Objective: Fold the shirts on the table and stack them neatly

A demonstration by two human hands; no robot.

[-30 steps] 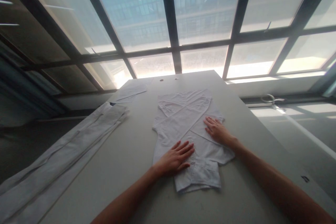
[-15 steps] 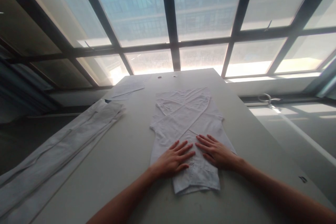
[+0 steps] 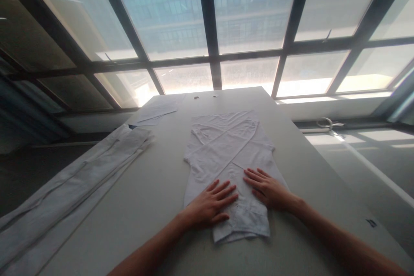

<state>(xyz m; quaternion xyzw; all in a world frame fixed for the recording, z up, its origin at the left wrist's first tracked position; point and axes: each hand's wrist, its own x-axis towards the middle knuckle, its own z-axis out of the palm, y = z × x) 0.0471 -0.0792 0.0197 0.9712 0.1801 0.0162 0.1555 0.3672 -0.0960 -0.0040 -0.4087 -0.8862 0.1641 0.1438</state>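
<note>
I had both hands palm-down on the white garment, toward its near end.
Over my feed, the left hand pointed far and right, its fingers spread apart; the right hand pointed far and left, set slightly farther out, fingers a little apart. Both forearms slanted in from the near corners. The garment lay folded flat mid-desk, right of a long white cloth.

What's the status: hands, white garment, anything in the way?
Left hand, right hand: palms down on white garment. Garment lying on table, diagonal folds across far half. Only hands over it; white cloth apart at left.
</note>
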